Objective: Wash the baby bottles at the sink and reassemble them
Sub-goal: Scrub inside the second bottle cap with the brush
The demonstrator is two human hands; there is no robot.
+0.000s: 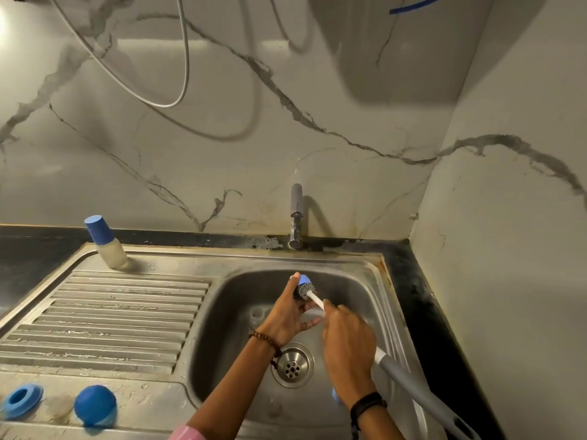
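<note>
Our left hand [290,315] grips the small blue plastic cap [304,285]; our right hand [346,341] clasps the white-and-grey bottle brush [317,301], bristles aimed into its mouth.

Steel sink unit [197,258] sits in a dark countertop [35,249]. On its ribbed drainboard [104,319], a capped bottle [106,244] stands upright at the back corner. Up front on the flat edge, a blue ring [20,402] lies beside a blue dome cap [95,405], apart.
</note>
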